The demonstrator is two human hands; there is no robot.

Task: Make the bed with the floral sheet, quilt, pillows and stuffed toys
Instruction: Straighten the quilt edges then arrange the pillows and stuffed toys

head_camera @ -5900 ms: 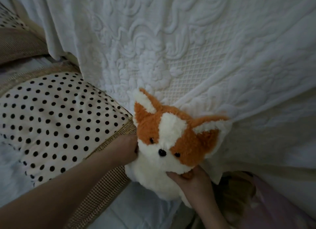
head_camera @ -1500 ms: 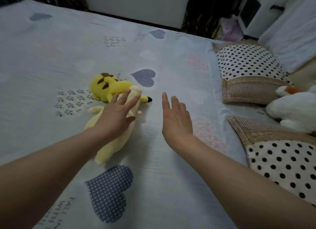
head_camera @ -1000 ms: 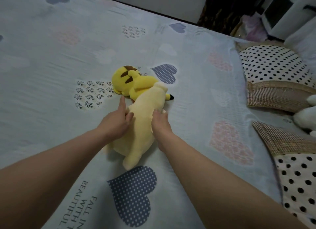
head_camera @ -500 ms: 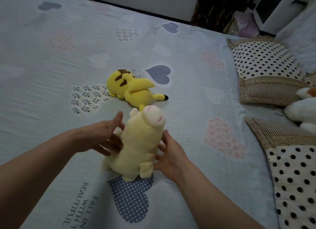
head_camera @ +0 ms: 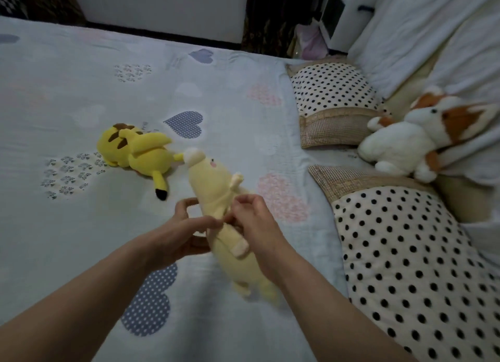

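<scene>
A pale yellow plush toy (head_camera: 216,188) is lifted above the heart-print quilt (head_camera: 81,85), its head pointing away from me. My left hand (head_camera: 181,231) grips its left side and my right hand (head_camera: 254,226) pinches its middle from the right. A bright yellow plush (head_camera: 135,150) lies on the quilt just beyond, on its side. An orange-and-white dog plush (head_camera: 414,137) sits between two polka-dot pillows, a far pillow (head_camera: 332,91) and a near pillow (head_camera: 422,267), at the right.
A white textured blanket (head_camera: 422,31) drapes over the headboard at the upper right. Beyond the bed's far edge stand a white panel (head_camera: 162,7) and dark clutter (head_camera: 270,23), with a pink bag (head_camera: 311,45) in the corner.
The pale yellow plush has been lifted off the quilt and turned lengthwise between both hands. My fingers have moved from cupping its sides to gripping its middle.
</scene>
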